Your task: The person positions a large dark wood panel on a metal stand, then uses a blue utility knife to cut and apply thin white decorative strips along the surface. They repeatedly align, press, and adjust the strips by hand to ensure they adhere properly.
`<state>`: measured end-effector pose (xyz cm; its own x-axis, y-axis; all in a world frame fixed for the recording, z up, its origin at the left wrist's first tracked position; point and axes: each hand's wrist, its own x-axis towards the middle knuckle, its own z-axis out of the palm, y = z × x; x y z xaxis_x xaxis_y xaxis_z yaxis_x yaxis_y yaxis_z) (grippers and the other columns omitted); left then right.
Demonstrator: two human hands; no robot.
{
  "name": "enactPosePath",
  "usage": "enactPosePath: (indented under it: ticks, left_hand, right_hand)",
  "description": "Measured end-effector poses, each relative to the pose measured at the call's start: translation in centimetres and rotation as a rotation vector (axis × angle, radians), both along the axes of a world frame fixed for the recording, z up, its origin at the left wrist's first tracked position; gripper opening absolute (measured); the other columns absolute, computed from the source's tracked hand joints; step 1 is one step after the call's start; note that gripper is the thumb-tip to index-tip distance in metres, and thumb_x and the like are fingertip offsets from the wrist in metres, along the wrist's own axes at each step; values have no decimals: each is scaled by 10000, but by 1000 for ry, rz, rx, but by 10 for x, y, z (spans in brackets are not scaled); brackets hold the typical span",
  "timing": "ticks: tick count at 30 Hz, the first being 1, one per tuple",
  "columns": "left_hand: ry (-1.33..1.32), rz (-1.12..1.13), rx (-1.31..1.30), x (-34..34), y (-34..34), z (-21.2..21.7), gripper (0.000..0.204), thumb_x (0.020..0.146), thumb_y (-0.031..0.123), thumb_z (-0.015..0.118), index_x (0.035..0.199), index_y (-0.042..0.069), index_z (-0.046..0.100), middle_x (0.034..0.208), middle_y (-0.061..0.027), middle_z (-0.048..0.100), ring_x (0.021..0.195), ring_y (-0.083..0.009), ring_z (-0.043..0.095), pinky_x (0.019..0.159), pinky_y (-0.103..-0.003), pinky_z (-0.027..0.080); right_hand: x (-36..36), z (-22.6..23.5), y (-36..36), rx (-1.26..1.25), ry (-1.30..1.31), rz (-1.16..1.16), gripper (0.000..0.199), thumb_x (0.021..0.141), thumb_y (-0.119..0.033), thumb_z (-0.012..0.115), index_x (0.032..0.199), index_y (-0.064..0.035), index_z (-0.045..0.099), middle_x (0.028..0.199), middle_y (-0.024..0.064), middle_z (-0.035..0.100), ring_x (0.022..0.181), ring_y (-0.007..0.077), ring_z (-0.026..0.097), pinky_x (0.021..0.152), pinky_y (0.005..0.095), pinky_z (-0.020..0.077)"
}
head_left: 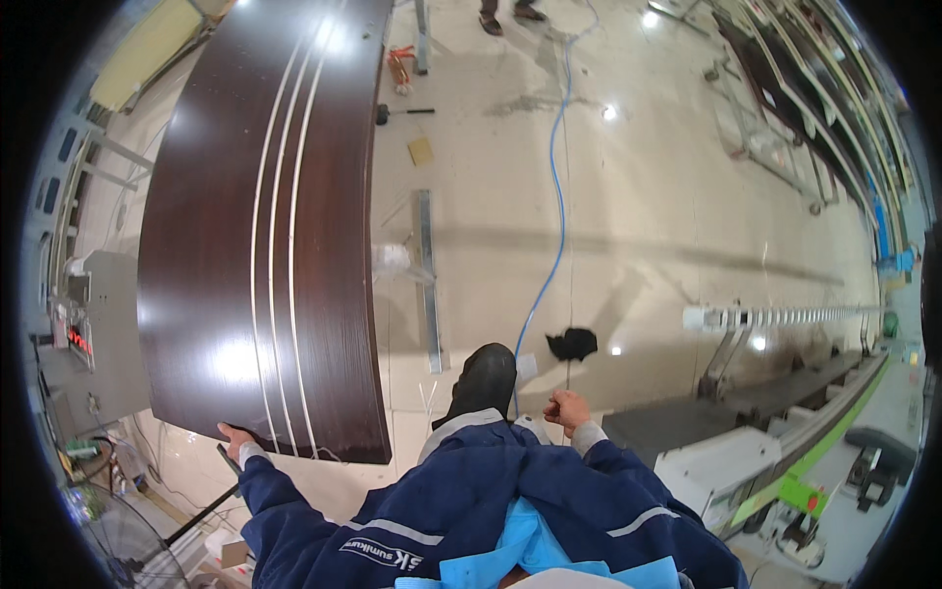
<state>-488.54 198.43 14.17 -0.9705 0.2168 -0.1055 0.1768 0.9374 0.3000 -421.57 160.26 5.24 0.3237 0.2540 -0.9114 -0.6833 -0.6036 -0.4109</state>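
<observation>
Navy jacket [461,481] lies nearest the head camera. The left hand [236,439], partly closed, holds the near edge of a dark brown panel [206,245] stretching far; right of it, the right hand [566,411] curls, contents unclear.

Count: 1 dark panel [206,216], 3 pale strips [272,236], 1 blue hose [562,221], 1 mallet [383,115], 1 yellow square [420,151], 1 left hand [235,439], 1 right hand [566,412].
</observation>
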Motion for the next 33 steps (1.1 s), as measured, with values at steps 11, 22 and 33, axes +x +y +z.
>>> enactPosePath:
  ticks: [11, 22, 33]
  left_hand:
    - [537, -416, 262, 201, 177, 51, 895, 947, 600, 647, 1546, -5, 369, 1533, -265, 457, 1428, -386, 455, 1182, -490, 384]
    - [193, -1374, 542, 690, 508, 84, 790, 985, 504, 636, 1524, -29, 411, 1526, -272, 468, 1419, -418, 447, 1188, -484, 361]
    - [567, -1191, -165, 829, 643, 43, 866, 972, 708, 496, 1574, 92, 409, 1607, -208, 409, 1503, -356, 361, 1195, -561, 306]
  right_hand:
    - [295, 7, 311, 280, -235, 31, 201, 1036, -209, 550, 990, -28, 627, 816, 100, 669, 711, 236, 683, 645, 404, 600]
    - [490, 7, 445, -380, -937, 871, 486, 972, -354, 415, 893, -8, 748, 1064, 256, 733, 1005, 390, 721, 890, 501, 563]
    - [666, -66, 656, -568, -800, 1132, 311, 897, -280, 608, 1028, -73, 799, 1106, 210, 748, 1081, 415, 692, 911, 510, 563]
